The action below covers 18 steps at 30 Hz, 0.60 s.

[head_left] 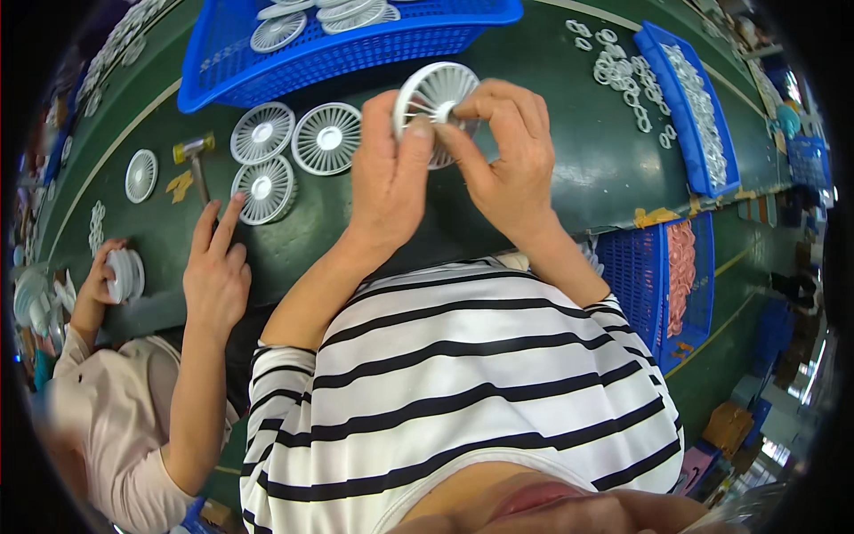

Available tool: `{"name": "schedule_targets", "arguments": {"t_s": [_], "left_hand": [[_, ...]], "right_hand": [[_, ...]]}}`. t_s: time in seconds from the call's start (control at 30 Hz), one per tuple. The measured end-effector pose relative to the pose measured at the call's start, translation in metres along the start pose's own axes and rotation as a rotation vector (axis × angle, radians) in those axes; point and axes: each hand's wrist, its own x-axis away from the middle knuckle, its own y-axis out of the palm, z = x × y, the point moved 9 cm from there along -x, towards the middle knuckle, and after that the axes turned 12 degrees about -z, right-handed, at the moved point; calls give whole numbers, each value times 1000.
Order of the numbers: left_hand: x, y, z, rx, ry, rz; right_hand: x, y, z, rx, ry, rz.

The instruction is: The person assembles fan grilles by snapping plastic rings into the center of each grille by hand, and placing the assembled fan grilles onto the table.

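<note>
My left hand [389,173] is closed on the rim of a white spoked disc [436,84], holding it tilted above the green table. At the disc's hub, the thumb and fingers of my right hand [511,151] pinch together. Whatever sits between those fingertips is hidden. Left of my left hand, a flat spoked disc [307,142] lies beside another disc [262,132] and a short stack of discs [269,198].
At left, a co-worker's hand [218,276] reaches the stack; their other holds white discs [129,276]. A yellow-headed hammer [191,149] lies near. A blue basket [356,67] of discs stands behind. Small white rings [623,76] lie right, beside a blue tray [658,53].
</note>
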Motion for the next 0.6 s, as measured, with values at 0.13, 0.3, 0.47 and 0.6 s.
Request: {"name": "schedule_targets", "arguments": {"t_s": [0.13,0.3,0.47,0.6], "left_hand": [[3,6,-18,401,-154,-103],[11,24,-12,389,-223,-311],[7,31,-11,268,-201,-278],[8,30,-10,57,-65,-257]], "right_hand": [[2,-2,-11,164,-159,-181],[11,-10,-7,-30,-218,-317],[26,-3,25,-612,36,-297],[37,7,48,-767,271,-323]]}}
